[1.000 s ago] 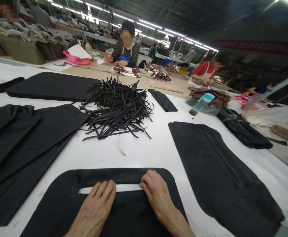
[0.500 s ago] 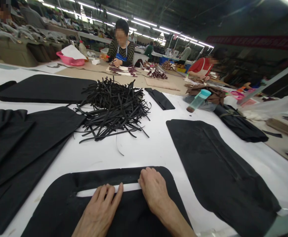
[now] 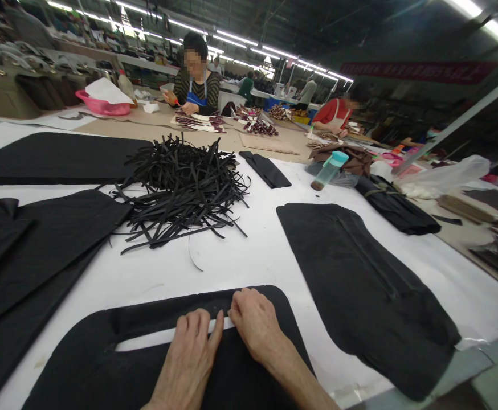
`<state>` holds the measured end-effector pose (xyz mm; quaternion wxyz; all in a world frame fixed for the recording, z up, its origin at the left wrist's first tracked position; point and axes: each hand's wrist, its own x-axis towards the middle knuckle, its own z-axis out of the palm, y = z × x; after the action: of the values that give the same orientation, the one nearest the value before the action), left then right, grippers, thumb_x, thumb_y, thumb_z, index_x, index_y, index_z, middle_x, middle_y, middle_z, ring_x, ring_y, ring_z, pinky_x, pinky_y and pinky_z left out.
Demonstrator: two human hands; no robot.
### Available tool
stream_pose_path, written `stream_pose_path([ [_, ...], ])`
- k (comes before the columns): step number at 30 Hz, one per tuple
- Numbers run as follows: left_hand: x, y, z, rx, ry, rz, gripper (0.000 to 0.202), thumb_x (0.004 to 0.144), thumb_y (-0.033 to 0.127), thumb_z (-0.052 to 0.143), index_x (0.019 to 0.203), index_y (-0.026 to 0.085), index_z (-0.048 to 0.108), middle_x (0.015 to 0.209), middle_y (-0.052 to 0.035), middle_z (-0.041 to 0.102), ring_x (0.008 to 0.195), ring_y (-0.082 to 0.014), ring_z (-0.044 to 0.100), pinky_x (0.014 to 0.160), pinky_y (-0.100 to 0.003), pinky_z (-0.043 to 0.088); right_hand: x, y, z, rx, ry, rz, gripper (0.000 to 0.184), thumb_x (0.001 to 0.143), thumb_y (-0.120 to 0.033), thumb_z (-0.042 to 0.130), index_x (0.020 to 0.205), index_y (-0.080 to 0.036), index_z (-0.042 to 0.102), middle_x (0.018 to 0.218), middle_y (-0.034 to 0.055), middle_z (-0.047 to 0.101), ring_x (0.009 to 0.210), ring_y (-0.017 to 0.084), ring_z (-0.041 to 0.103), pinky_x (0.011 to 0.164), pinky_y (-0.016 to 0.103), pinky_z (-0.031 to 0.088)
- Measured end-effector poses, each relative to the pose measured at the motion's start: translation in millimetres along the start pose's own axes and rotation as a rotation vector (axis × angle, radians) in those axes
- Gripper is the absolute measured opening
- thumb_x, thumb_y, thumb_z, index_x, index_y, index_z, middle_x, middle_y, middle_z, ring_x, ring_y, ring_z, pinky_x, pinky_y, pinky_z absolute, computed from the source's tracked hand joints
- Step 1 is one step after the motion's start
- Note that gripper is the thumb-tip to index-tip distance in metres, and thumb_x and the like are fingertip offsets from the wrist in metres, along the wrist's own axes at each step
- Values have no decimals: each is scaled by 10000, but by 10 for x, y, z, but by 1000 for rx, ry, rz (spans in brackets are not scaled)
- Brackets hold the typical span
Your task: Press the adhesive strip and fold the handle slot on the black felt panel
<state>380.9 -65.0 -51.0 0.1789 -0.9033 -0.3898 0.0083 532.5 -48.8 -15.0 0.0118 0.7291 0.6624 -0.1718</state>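
Note:
A black panel with rounded corners (image 3: 82, 336), apparently leather or similar sheet material, lies flat in front of me. A long narrow slot (image 3: 144, 341) crosses its upper part and shows white inside. My left hand (image 3: 189, 353) rests on the panel below the slot, thumb apart and fingertips reaching over the slot's lower edge. At the slot's right end, my right hand (image 3: 255, 324) has its fingers curled down on the panel's edge strip. Its fingertips are partly hidden. A second black panel with a long slit (image 3: 368, 273) lies to the right.
A heap of thin black strips (image 3: 184, 191) lies beyond my hands on the white table (image 3: 232, 259). Stacked black panels (image 3: 56, 154) and black sheets (image 3: 61, 239) lie left. A bottle with a turquoise lid (image 3: 329, 171) lies at the far right. Two co-workers (image 3: 198, 85) work across the table.
My left hand has slid right along the slot, closer to my right hand, baring more of the slot's left end. The whole view has shifted slightly.

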Motion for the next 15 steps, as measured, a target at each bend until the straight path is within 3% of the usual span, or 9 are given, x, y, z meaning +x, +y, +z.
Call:
stream_pose_path([
  [2,21,59,91,-53,125,44,424,760,127,443,1158,120,589,1047,-136,556,936,-275,501,826,-398,450,-8,15,16,14,8,-6,167,849,-142,477,793,-175,630,845,60,649,806,201,571,663,290,335],
  [4,27,96,178,-92,173,85,411,735,92,437,1107,83,611,1074,-127,556,950,-252,495,834,-351,454,-18,41,23,36,15,-23,155,850,-145,480,792,-182,619,843,47,642,796,192,563,670,287,337],
  [9,-14,97,287,-130,158,101,468,728,57,405,1169,95,557,1087,-116,563,984,-240,504,851,-349,468,-57,192,4,159,17,-132,76,809,-145,560,800,-220,568,826,-33,606,801,133,539,695,221,351],
  [12,-28,96,306,-138,149,97,474,743,61,399,1195,105,535,1093,-114,564,990,-240,510,848,-353,480,-85,317,-9,276,58,-184,166,785,-96,561,891,-222,537,855,-37,581,814,123,523,704,205,355],
  [15,-24,107,315,-134,150,92,472,755,67,400,1208,106,528,1107,-119,562,1002,-249,510,855,-367,483,-112,419,-3,264,71,-191,132,806,-91,538,824,-222,531,826,-42,549,795,119,509,697,208,349],
])
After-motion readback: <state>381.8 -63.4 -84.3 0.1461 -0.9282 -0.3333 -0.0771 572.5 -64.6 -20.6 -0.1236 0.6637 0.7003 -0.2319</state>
